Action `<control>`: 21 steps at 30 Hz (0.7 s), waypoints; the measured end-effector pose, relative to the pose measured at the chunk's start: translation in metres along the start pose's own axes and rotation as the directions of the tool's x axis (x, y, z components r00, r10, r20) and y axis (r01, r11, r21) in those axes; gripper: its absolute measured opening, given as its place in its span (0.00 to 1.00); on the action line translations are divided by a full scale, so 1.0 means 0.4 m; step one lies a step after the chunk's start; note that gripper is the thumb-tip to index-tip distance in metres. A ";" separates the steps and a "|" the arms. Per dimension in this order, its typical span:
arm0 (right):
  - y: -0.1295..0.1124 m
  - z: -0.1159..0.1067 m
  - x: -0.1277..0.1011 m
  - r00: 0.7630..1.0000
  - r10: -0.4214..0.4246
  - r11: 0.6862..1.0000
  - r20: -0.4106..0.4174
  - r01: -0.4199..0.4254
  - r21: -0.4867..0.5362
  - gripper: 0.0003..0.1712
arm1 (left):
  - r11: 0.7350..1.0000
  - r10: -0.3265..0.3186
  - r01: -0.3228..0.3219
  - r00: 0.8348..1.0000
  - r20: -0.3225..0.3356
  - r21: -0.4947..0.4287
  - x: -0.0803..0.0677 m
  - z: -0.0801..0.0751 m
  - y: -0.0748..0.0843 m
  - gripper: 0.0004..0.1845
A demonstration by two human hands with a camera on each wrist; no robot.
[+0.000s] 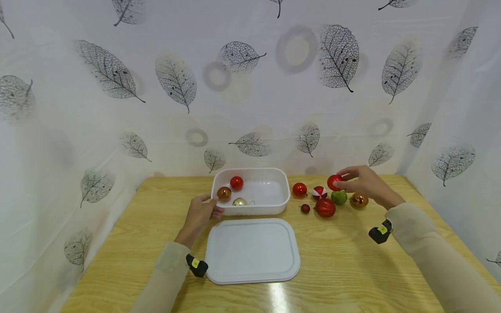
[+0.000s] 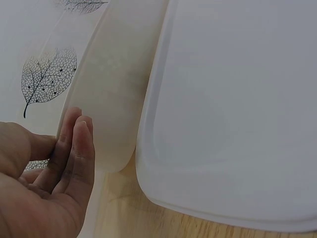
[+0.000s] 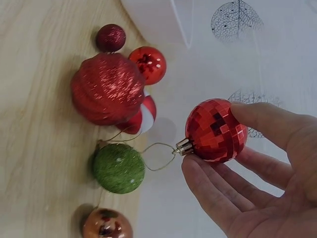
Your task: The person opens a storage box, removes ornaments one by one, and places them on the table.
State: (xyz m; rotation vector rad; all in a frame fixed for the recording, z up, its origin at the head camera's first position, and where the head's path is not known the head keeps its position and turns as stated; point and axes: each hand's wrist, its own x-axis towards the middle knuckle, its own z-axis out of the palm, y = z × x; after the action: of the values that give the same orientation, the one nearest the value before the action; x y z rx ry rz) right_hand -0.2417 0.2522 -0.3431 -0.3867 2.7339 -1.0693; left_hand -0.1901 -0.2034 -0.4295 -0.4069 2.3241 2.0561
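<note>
My right hand point(image 1: 362, 181) pinches a red faceted Christmas ball point(image 3: 215, 130) between thumb and fingers, its gold cap and string loop hanging free. Below it lie a green ball point(image 1: 339, 198), a red-and-white ball point(image 1: 319, 193), a large red glitter ball point(image 1: 325, 208) and a copper ball point(image 1: 359, 200). At the front left corner of a white plastic box point(image 1: 282, 204), my left hand point(image 1: 198, 214) grips the rim with the thumb at the inside edge and fingers along the outer wall. Inside the box are a red ball point(image 1: 236, 183), a copper ball point(image 1: 224, 194) and a gold ball point(image 1: 239, 201).
A white lid point(image 1: 252, 251) lies flat in front of the box. Right of the box sit a shiny red ball point(image 1: 299, 190) and a small dark red one point(image 1: 305, 208). Behind the wooden table point(image 1: 344, 269) hangs a leaf-patterned curtain point(image 1: 250, 108).
</note>
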 end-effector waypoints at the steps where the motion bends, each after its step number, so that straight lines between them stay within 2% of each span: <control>1: 0.007 0.000 -0.004 1.000 0.002 1.000 0.000 -0.002 -0.007 0.35 | 1.000 0.001 -0.001 1.000 0.002 -0.001 0.000 0.000 0.000 0.23; 8: 0.061 0.012 -0.029 1.000 0.023 0.999 -0.006 -0.023 -0.033 0.37 | 1.000 -0.002 0.002 1.000 0.008 0.001 -0.003 -0.002 0.002 0.24; 17: 0.104 0.043 -0.046 0.999 0.031 0.991 0.031 -0.035 0.131 0.33 | 1.000 0.000 0.000 1.000 0.007 -0.009 0.000 -0.002 -0.002 0.24; 21: 0.117 0.055 -0.054 0.999 0.022 0.987 0.042 -0.029 0.156 0.32 | 1.000 0.007 -0.007 1.000 0.013 -0.016 0.000 -0.003 -0.002 0.24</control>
State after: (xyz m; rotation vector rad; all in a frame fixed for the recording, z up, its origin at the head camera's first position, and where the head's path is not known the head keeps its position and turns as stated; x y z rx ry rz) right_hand -0.2238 0.2779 -0.3893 -0.3440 2.5906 -1.2458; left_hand -0.1897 -0.2044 -0.4301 -0.3856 2.3065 2.0756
